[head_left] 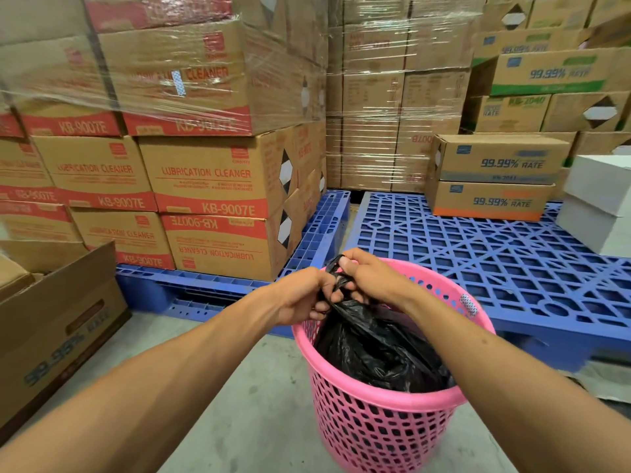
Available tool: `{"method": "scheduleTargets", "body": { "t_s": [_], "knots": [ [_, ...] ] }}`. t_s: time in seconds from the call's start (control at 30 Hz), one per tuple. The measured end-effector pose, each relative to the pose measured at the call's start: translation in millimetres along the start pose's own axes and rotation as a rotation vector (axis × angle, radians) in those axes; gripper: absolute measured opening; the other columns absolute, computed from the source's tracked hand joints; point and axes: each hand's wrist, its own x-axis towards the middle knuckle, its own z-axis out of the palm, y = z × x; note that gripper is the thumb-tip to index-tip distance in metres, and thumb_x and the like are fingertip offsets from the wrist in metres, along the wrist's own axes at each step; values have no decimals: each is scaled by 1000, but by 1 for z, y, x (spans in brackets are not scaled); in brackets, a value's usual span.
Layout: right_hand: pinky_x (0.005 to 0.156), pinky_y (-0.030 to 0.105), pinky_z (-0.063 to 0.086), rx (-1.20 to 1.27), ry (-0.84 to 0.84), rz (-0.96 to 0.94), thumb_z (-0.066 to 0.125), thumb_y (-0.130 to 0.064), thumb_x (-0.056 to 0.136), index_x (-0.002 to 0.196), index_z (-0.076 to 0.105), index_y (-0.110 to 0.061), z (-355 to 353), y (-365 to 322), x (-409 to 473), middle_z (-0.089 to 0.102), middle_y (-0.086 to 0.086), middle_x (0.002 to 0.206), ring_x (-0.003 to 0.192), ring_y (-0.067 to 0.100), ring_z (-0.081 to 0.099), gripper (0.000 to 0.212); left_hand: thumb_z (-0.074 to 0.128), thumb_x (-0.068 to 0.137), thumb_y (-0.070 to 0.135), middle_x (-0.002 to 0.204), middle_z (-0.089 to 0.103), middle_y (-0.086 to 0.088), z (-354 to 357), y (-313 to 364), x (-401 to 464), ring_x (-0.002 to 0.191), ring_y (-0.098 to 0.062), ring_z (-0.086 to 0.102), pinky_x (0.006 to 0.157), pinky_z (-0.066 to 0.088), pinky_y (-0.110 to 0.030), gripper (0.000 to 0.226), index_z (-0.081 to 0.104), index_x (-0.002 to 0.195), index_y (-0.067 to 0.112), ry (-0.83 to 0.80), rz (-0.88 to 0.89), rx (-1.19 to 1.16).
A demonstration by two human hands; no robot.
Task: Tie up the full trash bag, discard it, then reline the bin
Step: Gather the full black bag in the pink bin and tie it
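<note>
A pink perforated plastic bin [386,428] stands on the concrete floor, low and right of centre. A full black trash bag [379,349] sits inside it, its top gathered into twisted strands above the far rim. My left hand [304,298] grips one strand from the left. My right hand [368,278] grips the other strand just beside it, thumb up. The two hands touch over the bag's neck, and the knot area between the fingers is mostly hidden.
Blue plastic pallets [478,254] lie behind and right of the bin. Shrink-wrapped cardboard boxes [211,179] are stacked high at the left and back. An open brown carton [58,322] stands close at the left. White boxes [601,203] sit at the right edge.
</note>
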Motion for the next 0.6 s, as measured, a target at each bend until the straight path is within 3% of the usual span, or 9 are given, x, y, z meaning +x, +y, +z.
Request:
{"method": "scheduleTargets", "body": {
  "t_s": [0.1,0.2,0.3,0.4,0.5,0.53,0.6],
  "knots": [
    [53,32,35,-127,75,22,35,-35,104,102,49,-23,3,10,10,54,-1,48,38,11,45,19,51,77,11,70,53,3,-6,3,-4,51,-11,27,47,18,-25,17,59,93,11,37,-52,63],
    [54,32,35,-172,89,49,37,-34,104,101,52,-21,3,19,15,54,-3,46,39,11,48,20,61,83,7,56,54,7,-4,3,-5,48,-10,27,44,19,-22,4,58,82,10,225,-81,124],
    [56,31,37,-192,56,68,40,-28,102,77,48,-21,3,20,17,49,1,52,42,15,47,26,67,80,3,56,48,-2,-1,-4,0,47,-13,29,43,22,-22,18,55,69,10,385,-11,238],
    [49,27,33,-161,14,124,46,-22,98,68,45,-18,2,22,18,41,8,58,40,16,40,30,76,81,20,74,57,-6,3,-13,6,60,-20,51,48,38,-29,27,54,95,14,535,138,578],
    [42,21,30,-87,14,270,50,-21,91,88,74,-8,-1,22,13,40,5,52,37,15,34,27,70,88,28,76,67,-4,9,-17,11,71,-24,61,64,51,-39,26,61,111,19,623,330,857],
    [41,19,28,-69,4,299,47,-18,89,100,75,-5,-2,23,13,40,3,49,36,14,33,33,67,90,29,78,70,-5,10,-17,13,74,-25,63,68,54,-40,19,68,106,18,640,354,929],
    [42,20,29,-42,-35,304,42,-16,89,103,76,-9,-3,23,13,43,3,50,38,13,35,37,64,92,28,76,71,-8,11,-13,14,73,-27,63,66,55,-38,20,73,87,11,647,304,989]
  ]
}}
